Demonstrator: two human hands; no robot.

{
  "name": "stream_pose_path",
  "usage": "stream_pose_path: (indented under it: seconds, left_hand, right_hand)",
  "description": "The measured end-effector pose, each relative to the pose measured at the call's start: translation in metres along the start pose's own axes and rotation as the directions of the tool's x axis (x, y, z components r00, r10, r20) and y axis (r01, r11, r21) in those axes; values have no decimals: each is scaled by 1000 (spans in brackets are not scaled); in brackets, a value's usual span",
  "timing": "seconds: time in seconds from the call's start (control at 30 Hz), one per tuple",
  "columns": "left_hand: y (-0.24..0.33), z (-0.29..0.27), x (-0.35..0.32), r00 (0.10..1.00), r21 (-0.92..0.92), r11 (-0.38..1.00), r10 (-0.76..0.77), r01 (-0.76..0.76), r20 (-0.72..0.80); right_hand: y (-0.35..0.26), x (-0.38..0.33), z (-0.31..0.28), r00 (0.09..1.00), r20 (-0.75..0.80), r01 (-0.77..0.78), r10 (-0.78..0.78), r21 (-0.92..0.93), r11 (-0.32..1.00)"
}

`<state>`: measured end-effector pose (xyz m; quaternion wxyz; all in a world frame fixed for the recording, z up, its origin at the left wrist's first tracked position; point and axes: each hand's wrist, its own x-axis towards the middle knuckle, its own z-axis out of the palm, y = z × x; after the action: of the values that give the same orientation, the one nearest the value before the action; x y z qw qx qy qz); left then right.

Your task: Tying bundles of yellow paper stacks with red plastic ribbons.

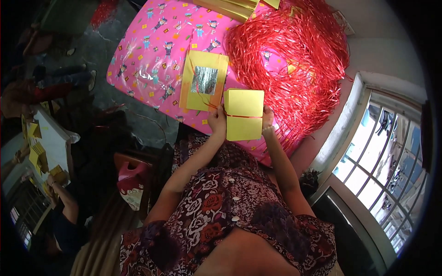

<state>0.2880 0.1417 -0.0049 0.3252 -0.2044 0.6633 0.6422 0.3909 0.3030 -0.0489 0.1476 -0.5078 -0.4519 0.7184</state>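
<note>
A: Where is the rectangular stack of yellow paper?

B: Between the person's two hands, over the near part of a counter covered in glossy pink printed plastic. Whether it rests there or is lifted cannot be told. A thin, flat red ribbon crosses its middle from side to side.

A: And each grip?

B: The left hand is closed on the stack's left edge. The right hand holds the right edge, its fingers partly hidden.

A: What lies nearest?

B: Just beyond the left hand, a flat yellow sheet with a shiny silver square on it; a thin red strand trails across. To the right sits a large, loose heap of shiny red plastic strands, and a gold folded bundle is at the far edge.

A: Farther out?

B: A barred window on the right. On the far left, another person's hand is near yellow pieces on a white surface.
</note>
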Motion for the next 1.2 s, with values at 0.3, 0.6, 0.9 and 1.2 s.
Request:
stream_pose_path:
  seconds: [0.3, 0.6, 0.9, 1.2]
  left_hand:
    - [-11, 1, 11, 998, 23, 999, -45, 46, -45]
    - [14, 16, 5, 979, -97, 975, -203, 202, -2]
    - [1, 16, 28, 854, -250, 818, -475, 518, 213]
    - [13, 13, 36, 788, -204, 864, -293, 461, 542]
  right_hand:
    - [-5, 2, -4, 994, 24, 113, -110, -187, 976]
    - [19, 13, -19, 991, -54, 107, -120, -197, 974]
    - [9, 15, -17, 992, 86, -119, 97, 308, 944]
    - [-25, -20, -9, 965, 252, -190, 69, 500, 845]
